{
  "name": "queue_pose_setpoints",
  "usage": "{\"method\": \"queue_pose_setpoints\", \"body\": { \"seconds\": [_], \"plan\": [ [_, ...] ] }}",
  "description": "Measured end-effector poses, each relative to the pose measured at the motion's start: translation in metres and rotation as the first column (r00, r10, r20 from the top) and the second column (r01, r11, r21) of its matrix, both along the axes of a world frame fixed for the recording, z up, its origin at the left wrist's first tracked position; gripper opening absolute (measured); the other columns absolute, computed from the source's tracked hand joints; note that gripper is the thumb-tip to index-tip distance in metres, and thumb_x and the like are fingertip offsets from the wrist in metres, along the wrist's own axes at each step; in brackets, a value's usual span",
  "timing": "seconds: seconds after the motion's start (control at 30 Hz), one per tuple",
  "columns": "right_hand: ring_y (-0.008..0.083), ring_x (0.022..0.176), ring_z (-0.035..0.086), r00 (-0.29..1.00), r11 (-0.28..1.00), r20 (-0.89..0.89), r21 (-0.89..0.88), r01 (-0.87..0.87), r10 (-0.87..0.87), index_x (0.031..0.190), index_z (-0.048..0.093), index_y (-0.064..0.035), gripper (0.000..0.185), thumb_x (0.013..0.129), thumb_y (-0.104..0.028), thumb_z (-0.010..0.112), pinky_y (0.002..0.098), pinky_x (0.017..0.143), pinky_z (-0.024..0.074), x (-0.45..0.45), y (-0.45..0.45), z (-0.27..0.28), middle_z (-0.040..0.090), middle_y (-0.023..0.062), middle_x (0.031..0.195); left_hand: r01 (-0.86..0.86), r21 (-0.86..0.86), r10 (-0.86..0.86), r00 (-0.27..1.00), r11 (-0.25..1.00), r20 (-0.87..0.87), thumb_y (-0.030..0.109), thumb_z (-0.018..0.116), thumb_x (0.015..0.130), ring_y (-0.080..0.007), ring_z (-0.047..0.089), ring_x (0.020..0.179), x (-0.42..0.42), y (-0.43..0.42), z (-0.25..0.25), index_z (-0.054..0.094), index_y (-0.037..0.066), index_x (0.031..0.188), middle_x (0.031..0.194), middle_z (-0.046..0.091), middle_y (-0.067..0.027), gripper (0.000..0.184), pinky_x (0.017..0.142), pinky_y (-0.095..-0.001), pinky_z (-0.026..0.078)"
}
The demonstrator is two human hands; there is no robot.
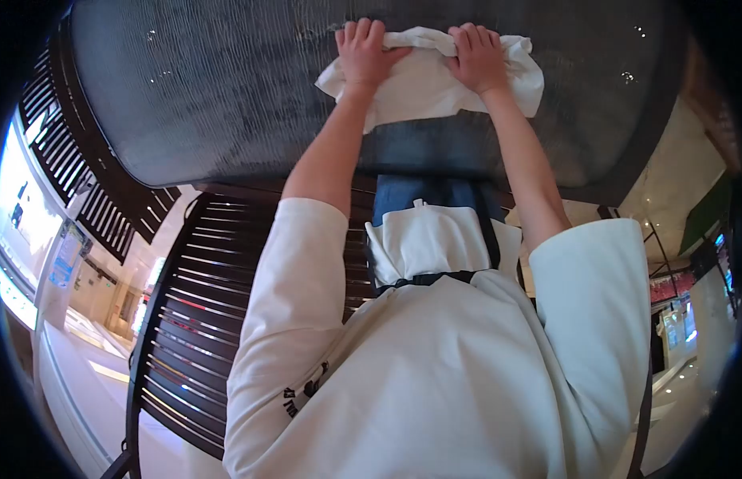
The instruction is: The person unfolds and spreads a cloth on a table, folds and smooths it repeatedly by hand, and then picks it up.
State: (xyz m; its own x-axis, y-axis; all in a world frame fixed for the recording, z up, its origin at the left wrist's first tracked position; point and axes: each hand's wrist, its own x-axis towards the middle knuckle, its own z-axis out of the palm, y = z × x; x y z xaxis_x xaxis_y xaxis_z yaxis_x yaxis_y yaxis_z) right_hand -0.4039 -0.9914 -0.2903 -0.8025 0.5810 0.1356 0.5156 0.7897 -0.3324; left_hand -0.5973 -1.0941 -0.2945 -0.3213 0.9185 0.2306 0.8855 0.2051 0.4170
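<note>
A white cloth (427, 86) lies bunched on a dark, glossy table (227, 88), its far edge rolled into a fold. My left hand (363, 57) grips the cloth near its left end, fingers curled over the fold and thumb pointing inward. Toward the right end, my right hand (476, 62) is closed on the same fold. Both arms reach forward, and the cloth's near part spreads loosely toward me. What lies under the cloth is hidden.
A dark slatted bench (203, 319) stands at the left below the table, and another slatted seat (76, 152) is by the table's left edge. The table's near edge (251, 182) curves in front of my body. Bright display panels (24, 207) appear at far left.
</note>
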Motion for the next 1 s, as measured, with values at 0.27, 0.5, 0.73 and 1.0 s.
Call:
{"method": "queue_pose_setpoints", "body": {
  "seconds": [0.27,0.5,0.73,1.0],
  "plan": [
    [0.0346,0.102,0.048,1.0,0.982,0.006,0.189,0.014,-0.016,0.105,0.051,-0.0025,0.047,0.07,-0.03,0.065,0.0463,0.088,0.0372,-0.002,-0.01,-0.004,0.051,0.0169,0.105,-0.034,-0.018,0.033,0.996,0.999,-0.082,0.037,0.072,0.066,-0.0321,0.05,0.089,0.007,-0.007,0.014,0.053,0.007,0.081,0.085,0.052,-0.0106,0.039,0.076,-0.0454,0.039],
    [0.0323,0.095,0.049,0.998,0.99,-0.064,0.138,0.011,-0.002,0.103,0.049,-0.0036,0.04,0.072,-0.025,0.062,0.0432,0.081,0.0396,0.016,-0.05,0.002,0.049,0.0152,0.099,-0.225,0.061,0.23,0.967,0.972,-0.105,0.032,0.07,0.068,-0.0318,0.051,0.088,0.063,-0.052,0.013,0.053,0.006,0.082,0.087,0.052,-0.0118,0.034,0.075,-0.0435,0.04],
    [0.0329,0.094,0.049,1.0,0.998,-0.013,0.067,0.01,-0.01,0.103,0.048,-0.004,0.04,0.071,-0.023,0.062,0.0433,0.08,0.04,0.065,-0.11,0.004,0.049,0.0155,0.098,-0.286,-0.062,0.277,0.952,0.956,-0.131,0.027,0.067,0.07,-0.0304,0.051,0.086,0.129,-0.111,0.028,0.052,0.008,0.081,0.085,0.05,-0.0107,0.027,0.074,-0.0433,0.04],
    [0.0322,0.094,0.049,0.998,0.997,-0.052,0.062,-0.043,0.047,0.099,0.049,-0.0042,0.036,0.071,-0.024,0.062,0.043,0.08,0.0402,0.058,-0.105,0.005,0.049,0.0143,0.096,-0.436,-0.047,0.422,0.889,0.899,-0.181,0.016,0.056,0.073,-0.0301,0.049,0.09,0.153,-0.105,0.015,0.049,0.006,0.086,0.091,0.049,-0.0122,0.018,0.078,-0.0422,0.037]
  ]
}}
